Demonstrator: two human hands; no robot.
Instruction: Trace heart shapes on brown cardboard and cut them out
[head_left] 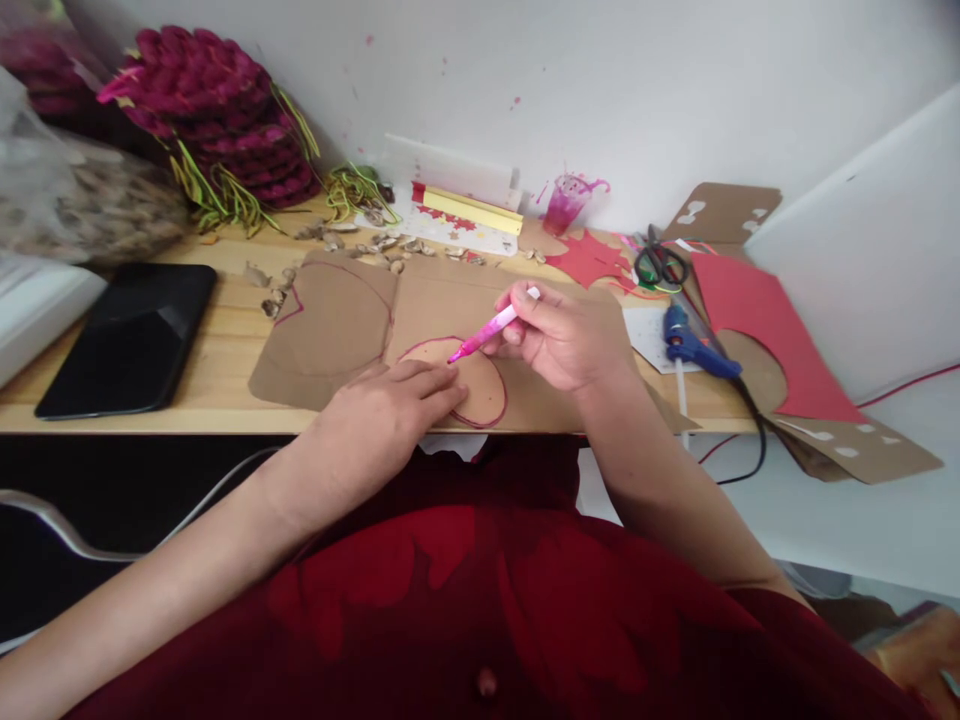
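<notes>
1. Surroundings, left: a black tablet [127, 340] is lying on the wooden table [225, 330]; a clear bag [97, 195] and a bundle of purple braid [225, 115] are sitting behind it.
2. Surroundings, back: small shells [382, 243] are lying scattered behind the cardboard [337, 315]; a pink-stained cup [566, 205] is standing near the wall.
3. Surroundings, right: scissors [660, 265], a blue glue gun [697, 345] and red paper [780, 330] are lying beyond the right forearm, beside the working area.
4. Marker [491, 325]: it is sitting above the cardboard, at a round shape [484, 392] with a dark red outline. The coloured tip is pointing down and leftward, toward the left fingertips; the long axis is slanting up rightward to the white end.
5. Grip: the right hand [555, 338] is pinching the marker between thumb and fingers. The left hand [390, 405] is resting flat on the cardboard, fingers close together, gripping nothing visible.
6. Obscured: the left hand is covering part of the round shape. Tip contact: cannot tell. The frame is cutting off the bag.
</notes>
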